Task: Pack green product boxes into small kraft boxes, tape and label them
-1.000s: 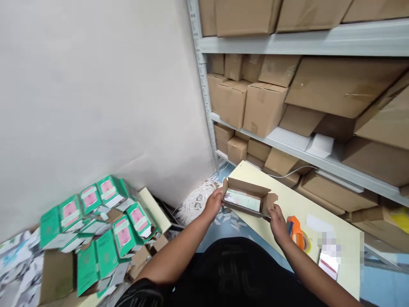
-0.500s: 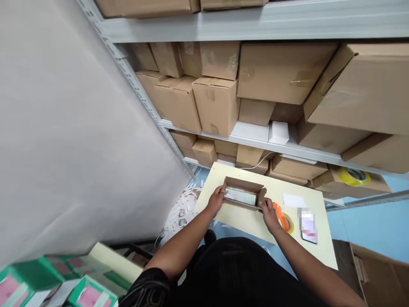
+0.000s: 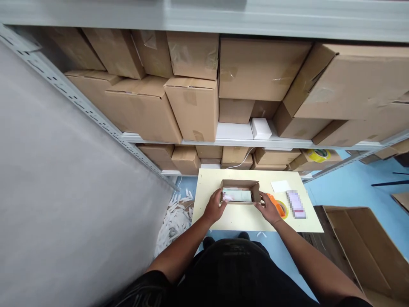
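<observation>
Carton [image 3: 239,183] between hands [image 3: 214,207] [image 3: 269,209], blurrily printed pack [image 3: 240,195] inside

Printing on the pale packet [image 3: 238,195] inside a small open carton [image 3: 240,183] is too small to read; the right hand [image 3: 269,209] hides part of an orange tape dispenser [image 3: 277,205]; pixelation blurs a phone [image 3: 296,204] nearby; the frame's edges crop a large cardboard box [image 3: 367,247] and the black shirt [image 3: 236,275].

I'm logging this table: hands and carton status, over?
Left hand, right hand holding opposite ends of open carton. Pale package inside. Orange tape dispenser beside right hand.
</observation>
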Demonstrator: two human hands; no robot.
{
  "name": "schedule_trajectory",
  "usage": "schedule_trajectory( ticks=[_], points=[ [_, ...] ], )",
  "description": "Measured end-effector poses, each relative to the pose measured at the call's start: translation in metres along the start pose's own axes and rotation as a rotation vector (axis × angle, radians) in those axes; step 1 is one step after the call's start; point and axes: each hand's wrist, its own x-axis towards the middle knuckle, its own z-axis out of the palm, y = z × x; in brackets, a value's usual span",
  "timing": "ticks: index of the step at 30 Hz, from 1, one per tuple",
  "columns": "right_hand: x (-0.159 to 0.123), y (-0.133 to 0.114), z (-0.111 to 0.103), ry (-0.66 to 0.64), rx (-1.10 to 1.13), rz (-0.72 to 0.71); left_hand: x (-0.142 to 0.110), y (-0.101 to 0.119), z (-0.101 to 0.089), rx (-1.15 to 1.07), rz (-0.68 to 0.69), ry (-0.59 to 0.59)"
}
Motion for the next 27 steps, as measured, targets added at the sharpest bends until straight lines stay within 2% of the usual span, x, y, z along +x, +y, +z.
schedule_trajectory(
  ticks=[3, 7, 11, 15, 17, 21, 24, 27],
  points=[
    [0.007, 0.004, 0.004, -0.025, -0.116, -0.072, 0.000, 0.000, 0.001, 0.090, 0.068, -0.056],
    [0.023, 0.004, 0.008, 0.008, -0.188, -0.116, 0.011, 0.003, 0.001, 0.187, 0.024, -0.071],
    [0.033, 0.000, 0.003, -0.026, -0.150, -0.103, 0.030, 0.005, -0.005, 0.242, -0.017, -0.099],
    [0.039, -0.007, -0.001, -0.028, -0.089, -0.057, 0.050, 0.011, -0.015, 0.159, -0.102, -0.164],
    [0.043, -0.010, -0.002, -0.008, -0.095, -0.036, 0.063, 0.019, -0.023, 0.145, -0.133, -0.148],
    [0.050, -0.007, 0.004, 0.042, -0.100, 0.021, 0.092, 0.042, -0.036, 0.259, -0.040, 0.002],
    [0.054, -0.001, 0.009, 0.079, -0.052, 0.081, 0.105, 0.056, -0.033, 0.252, -0.004, -0.057],
    [0.057, 0.003, 0.013, 0.085, -0.023, 0.108, 0.097, 0.057, -0.020, 0.260, 0.028, -0.145]
  ],
)
